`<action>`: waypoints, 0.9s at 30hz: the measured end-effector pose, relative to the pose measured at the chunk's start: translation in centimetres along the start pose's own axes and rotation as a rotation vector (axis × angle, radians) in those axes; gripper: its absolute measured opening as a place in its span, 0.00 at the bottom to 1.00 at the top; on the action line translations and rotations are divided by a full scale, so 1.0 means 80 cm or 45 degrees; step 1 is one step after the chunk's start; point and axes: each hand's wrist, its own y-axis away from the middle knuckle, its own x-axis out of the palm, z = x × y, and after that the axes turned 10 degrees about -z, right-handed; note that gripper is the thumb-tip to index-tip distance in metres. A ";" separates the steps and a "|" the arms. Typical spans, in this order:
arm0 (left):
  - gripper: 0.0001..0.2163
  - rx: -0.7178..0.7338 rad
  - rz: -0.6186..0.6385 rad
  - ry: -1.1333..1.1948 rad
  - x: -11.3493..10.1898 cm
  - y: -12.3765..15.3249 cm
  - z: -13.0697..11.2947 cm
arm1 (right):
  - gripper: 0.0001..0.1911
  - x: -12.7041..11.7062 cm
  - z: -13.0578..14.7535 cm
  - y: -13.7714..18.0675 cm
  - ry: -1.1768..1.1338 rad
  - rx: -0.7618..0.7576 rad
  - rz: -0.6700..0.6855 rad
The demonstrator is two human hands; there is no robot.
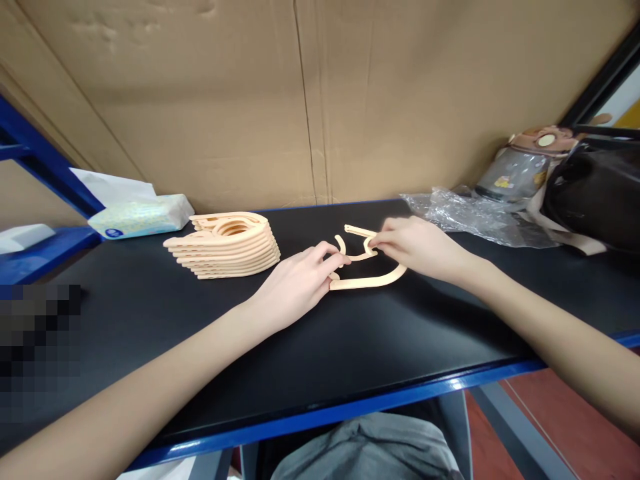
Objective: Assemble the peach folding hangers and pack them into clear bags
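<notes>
Centre frame: left hand [300,281], right hand [419,247] both pinching cream hanger [367,283], fingertips closed; steady left, ease right gently!

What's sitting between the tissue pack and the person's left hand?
The stack of cream plastic pieces lies between the tissue pack and the left hand, as the head view shows.

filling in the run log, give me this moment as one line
left hand: holding cream plastic hanger | right hand: holding same cream plastic hanger | stack of similar hangers: left of it, on black table
</notes>
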 end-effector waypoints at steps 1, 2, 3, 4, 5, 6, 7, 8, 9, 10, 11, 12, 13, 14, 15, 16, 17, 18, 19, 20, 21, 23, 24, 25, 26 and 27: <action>0.14 -0.002 0.007 -0.001 0.000 -0.001 0.000 | 0.17 0.000 0.000 0.000 -0.001 0.000 0.002; 0.15 -0.007 0.018 -0.004 0.000 -0.001 0.000 | 0.17 0.001 0.000 0.000 0.000 0.000 0.005; 0.16 -0.014 0.030 -0.008 -0.001 -0.002 -0.001 | 0.17 0.001 -0.001 0.000 0.001 0.002 0.007; 0.16 -0.020 0.042 -0.013 -0.001 -0.003 -0.001 | 0.17 0.001 -0.001 0.000 0.002 0.004 0.009; 0.17 -0.020 0.054 -0.014 -0.002 -0.003 -0.001 | 0.17 0.001 -0.001 0.000 0.004 0.008 0.011; 0.17 -0.014 0.061 -0.010 -0.003 -0.004 -0.002 | 0.17 0.000 0.000 0.000 0.005 0.013 0.014; 0.16 -0.003 0.069 -0.001 -0.004 -0.005 -0.002 | 0.16 0.000 0.000 0.000 0.006 0.019 0.015; 0.16 0.010 0.075 0.012 -0.004 -0.005 -0.002 | 0.16 -0.001 0.000 0.000 0.008 0.024 0.017; 0.15 0.021 0.076 0.027 -0.005 -0.005 -0.002 | 0.16 -0.001 0.000 0.000 0.009 0.029 0.019; 0.14 0.024 0.071 0.049 -0.005 -0.005 -0.002 | 0.16 -0.001 0.000 0.000 0.010 0.032 0.020; 0.14 0.021 0.063 0.075 -0.004 -0.005 -0.002 | 0.16 -0.001 0.000 -0.001 0.011 0.034 0.022; 0.13 0.014 0.053 0.099 -0.004 -0.005 -0.002 | 0.16 -0.001 0.000 -0.001 0.012 0.036 0.024; 0.13 0.007 0.046 0.123 -0.004 -0.005 -0.003 | 0.16 0.000 0.000 -0.001 0.013 0.038 0.026; 0.13 -0.002 0.041 0.143 -0.004 -0.005 -0.004 | 0.16 0.000 0.000 -0.001 0.013 0.039 0.028; 0.13 -0.008 0.041 0.159 -0.004 -0.004 -0.004 | 0.16 0.001 -0.001 -0.001 0.013 0.040 0.031; 0.13 -0.016 0.044 0.170 -0.004 -0.004 -0.005 | 0.16 0.001 -0.001 -0.001 0.012 0.041 0.033; 0.12 -0.024 0.045 0.176 -0.004 -0.004 -0.007 | 0.16 0.001 -0.001 -0.001 0.011 0.041 0.035; 0.11 -0.036 0.047 0.188 -0.005 -0.004 -0.008 | 0.16 0.001 0.000 -0.001 0.011 0.041 0.037; 0.10 -0.050 0.052 0.202 -0.005 -0.004 -0.009 | 0.16 0.001 0.000 -0.001 0.010 0.042 0.039; 0.10 -0.062 0.059 0.219 -0.005 -0.004 -0.010 | 0.16 0.001 0.000 -0.001 0.010 0.043 0.038; 0.13 -0.069 0.068 0.236 -0.006 -0.004 -0.011 | 0.16 0.001 0.001 -0.001 0.009 0.044 0.036; 0.18 -0.078 0.084 0.269 -0.006 -0.003 -0.012 | 0.16 0.000 0.002 -0.001 0.007 0.047 0.030; 0.19 -0.082 0.089 0.285 -0.005 -0.003 -0.012 | 0.16 -0.001 0.002 0.000 0.004 0.049 0.027; 0.19 -0.086 0.095 0.300 -0.004 -0.002 -0.012 | 0.16 -0.001 0.003 0.000 0.000 0.051 0.025; 0.17 -0.093 0.103 0.315 -0.004 -0.002 -0.012 | 0.16 -0.002 0.003 0.000 -0.004 0.054 0.022; 0.16 -0.099 0.113 0.328 -0.003 -0.002 -0.012 | 0.16 -0.002 0.004 0.000 -0.008 0.055 0.020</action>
